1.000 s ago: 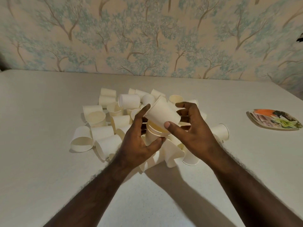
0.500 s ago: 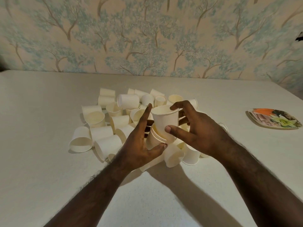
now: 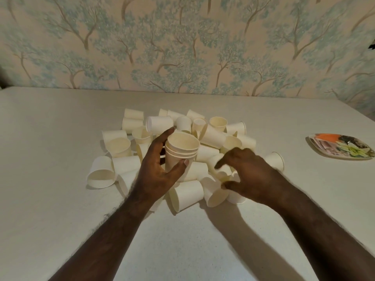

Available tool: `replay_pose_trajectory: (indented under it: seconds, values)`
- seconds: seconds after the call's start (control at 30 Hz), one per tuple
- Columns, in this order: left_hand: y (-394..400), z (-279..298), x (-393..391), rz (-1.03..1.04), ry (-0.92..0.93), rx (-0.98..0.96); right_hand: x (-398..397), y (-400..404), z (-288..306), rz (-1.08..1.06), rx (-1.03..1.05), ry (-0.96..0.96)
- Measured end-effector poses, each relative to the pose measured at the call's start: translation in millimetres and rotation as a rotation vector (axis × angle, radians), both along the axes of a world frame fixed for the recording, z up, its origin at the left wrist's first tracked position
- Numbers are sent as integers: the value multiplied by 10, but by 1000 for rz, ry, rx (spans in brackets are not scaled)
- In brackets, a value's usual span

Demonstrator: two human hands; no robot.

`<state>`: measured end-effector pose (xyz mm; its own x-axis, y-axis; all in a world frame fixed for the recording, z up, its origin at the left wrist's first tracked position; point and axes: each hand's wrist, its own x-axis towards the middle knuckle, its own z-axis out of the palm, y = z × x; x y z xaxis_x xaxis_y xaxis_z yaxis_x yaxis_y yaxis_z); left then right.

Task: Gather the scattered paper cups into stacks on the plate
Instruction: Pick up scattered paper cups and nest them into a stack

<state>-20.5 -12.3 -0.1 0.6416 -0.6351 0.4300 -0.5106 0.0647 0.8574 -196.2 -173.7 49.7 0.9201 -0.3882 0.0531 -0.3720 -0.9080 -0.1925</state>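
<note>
**Right hand leaves the stack**

Since the earlier frame, the right hand (image 3: pixel 248 175) has dropped onto the loose cups (image 3: pixel 188 191), fingers curled among them; whether it grips one is unclear. The left hand (image 3: pixel 160 169) clasps the upright stack (image 3: pixel 181 153). No writing shows. The plate (image 3: pixel 343 148) lies far right, well apart.

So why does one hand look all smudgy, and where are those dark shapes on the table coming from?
In the head view, the right hand is smeared by motion blur above the loose cups, while the left hand gripping the cup stack looks sharper. The dark shapes on the table are the arms' shadows, falling toward the viewer. The wide lens bends the table's far edge.
</note>
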Motion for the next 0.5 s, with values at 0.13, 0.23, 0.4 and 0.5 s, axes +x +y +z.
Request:
replay_pose_trajectory:
  seconds: [0.13, 0.23, 0.4, 0.5]
  values:
    - [10, 37, 10, 13, 22, -20, 34, 64, -254, 42, -215, 158]
    - [11, 51, 9, 14, 29, -21, 38, 26, -343, 30, -230, 56]
    - [12, 23, 23, 19, 8, -22, 23, -52, -245, -6, -210, -173]
    - [14, -2, 31, 24, -8, 5, -11, -138, -40, -66, -61, -349]
